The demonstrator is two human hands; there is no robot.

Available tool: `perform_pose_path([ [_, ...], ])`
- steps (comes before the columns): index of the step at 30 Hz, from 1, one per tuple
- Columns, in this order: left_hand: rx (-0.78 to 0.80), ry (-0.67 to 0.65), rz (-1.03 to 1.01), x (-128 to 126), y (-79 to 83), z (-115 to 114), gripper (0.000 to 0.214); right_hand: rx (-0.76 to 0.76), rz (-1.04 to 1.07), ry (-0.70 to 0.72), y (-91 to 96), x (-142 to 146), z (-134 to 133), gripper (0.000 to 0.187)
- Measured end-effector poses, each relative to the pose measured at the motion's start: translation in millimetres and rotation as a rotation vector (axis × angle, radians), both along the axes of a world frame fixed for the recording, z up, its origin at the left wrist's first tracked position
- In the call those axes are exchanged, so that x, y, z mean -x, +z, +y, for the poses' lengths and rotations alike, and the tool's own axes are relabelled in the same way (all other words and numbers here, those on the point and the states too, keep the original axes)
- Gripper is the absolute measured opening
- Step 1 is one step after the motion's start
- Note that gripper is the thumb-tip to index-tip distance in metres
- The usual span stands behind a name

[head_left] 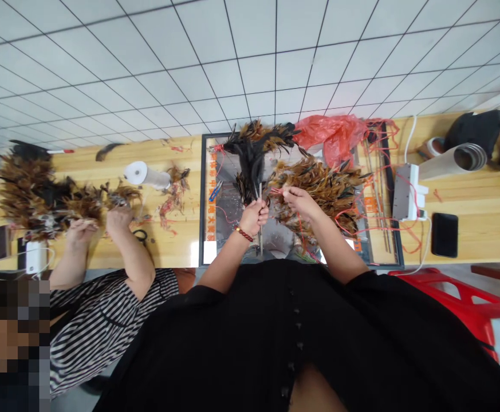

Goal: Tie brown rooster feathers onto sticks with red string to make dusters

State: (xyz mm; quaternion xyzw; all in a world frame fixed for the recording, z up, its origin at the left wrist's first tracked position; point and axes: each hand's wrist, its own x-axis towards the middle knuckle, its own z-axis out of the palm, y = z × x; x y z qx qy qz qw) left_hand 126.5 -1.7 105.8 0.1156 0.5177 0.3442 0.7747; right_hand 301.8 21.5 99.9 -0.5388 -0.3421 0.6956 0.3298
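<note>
My left hand (254,216), with a red bead bracelet on the wrist, is closed around a thin stick (260,240) that carries a bunch of black and brown feathers (252,154) at its upper end. My right hand (296,200) is pinched shut just to the right of it, on red thread (278,192) that runs toward the stick. A heap of brown feathers (322,186) lies under and behind that hand. Both hands hover over a dark-framed board (207,229) on the wooden table (481,223).
A co-worker in a striped shirt sits at my left, both hands (99,224) in a pile of brown feathers (39,197). On the table are a white roll (146,174), blue snips (215,190), a red plastic bag (335,134), a power strip (404,191) and a black phone (444,234). A red stool (460,297) stands right.
</note>
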Motion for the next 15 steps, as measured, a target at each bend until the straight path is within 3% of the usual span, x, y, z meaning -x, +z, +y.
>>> perform_pose_path([
  [4,-0.104,0.081,0.022,11.3,6.7,3.7,0.038,-0.036,-0.169,-0.010,-13.4,-9.7,-2.9,0.031],
  [7,-0.254,0.045,0.113,5.1,10.4,3.9,0.025,-0.060,-0.238,0.040,-18.3,-5.3,-4.0,0.026],
  [11,-0.339,-0.179,0.431,-10.1,3.5,10.8,0.016,0.009,-0.152,0.143,-7.9,1.3,-5.1,0.019],
  [15,-0.322,-0.166,0.599,-9.6,-7.5,19.4,0.027,0.027,-0.070,0.263,6.1,-13.3,-5.4,0.024],
])
